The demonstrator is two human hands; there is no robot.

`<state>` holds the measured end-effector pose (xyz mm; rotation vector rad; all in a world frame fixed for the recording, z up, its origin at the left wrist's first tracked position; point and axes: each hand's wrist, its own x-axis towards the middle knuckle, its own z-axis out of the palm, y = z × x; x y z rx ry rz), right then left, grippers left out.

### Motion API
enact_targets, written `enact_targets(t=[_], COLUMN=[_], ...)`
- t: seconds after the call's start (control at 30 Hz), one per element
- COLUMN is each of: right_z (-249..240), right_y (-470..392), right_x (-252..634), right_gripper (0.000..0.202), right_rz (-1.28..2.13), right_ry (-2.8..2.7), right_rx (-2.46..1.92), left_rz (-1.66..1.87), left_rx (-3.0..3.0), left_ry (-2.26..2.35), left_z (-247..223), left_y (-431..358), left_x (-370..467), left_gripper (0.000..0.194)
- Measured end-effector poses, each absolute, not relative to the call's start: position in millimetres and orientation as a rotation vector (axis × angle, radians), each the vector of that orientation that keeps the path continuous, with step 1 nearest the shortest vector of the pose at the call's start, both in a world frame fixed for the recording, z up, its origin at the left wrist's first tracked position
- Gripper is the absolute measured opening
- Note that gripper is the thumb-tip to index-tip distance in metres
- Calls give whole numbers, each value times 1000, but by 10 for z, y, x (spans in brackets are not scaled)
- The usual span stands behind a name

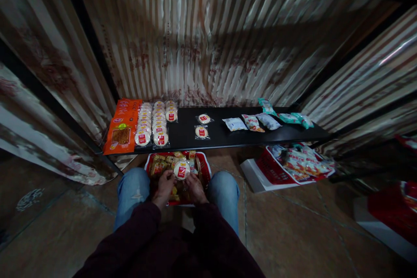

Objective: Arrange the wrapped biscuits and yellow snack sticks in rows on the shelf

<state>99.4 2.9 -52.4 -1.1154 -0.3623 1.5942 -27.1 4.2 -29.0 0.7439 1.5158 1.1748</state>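
Between my two hands I hold a round, pale packaged cracker (181,170) with a red and yellow label in a clear wrapper. My left hand (165,187) pinches its left edge, and my right hand (196,187) grips its right edge. Both are over a red and white basket (207,169) between my knees, filled with small wrapped snacks (159,166). On the black shelf (182,137) just beyond, similar wrapped crackers (159,126) stand in overlapping rows at the left. Two single wrapped crackers, one nearer (201,132) and one farther (204,118), lie apart near the middle.
An orange snack bag (122,126) lies at the shelf's left end. White packets (234,124) and teal packets (288,118) lie to the right. On the floor stand a red basket of packets (276,171) and another red container (391,208). A striped curtain (202,43) hangs behind.
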Motion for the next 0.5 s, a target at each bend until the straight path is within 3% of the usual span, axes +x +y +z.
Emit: enact_targets(t=[0.3,0.5], right_z=[-480,-417], right_y=[57,133], right_x=[1015,1020], right_gripper=[29,38], right_rz=[1534,1535], right_ry=[-469,-420], right_rx=[-1117,-1066], left_rz=[1178,1215], left_rx=[698,784], left_ry=[1532,1564], left_z=[-196,-97], left_y=[90,162], left_x=[-197,-225], left_gripper=[20,13])
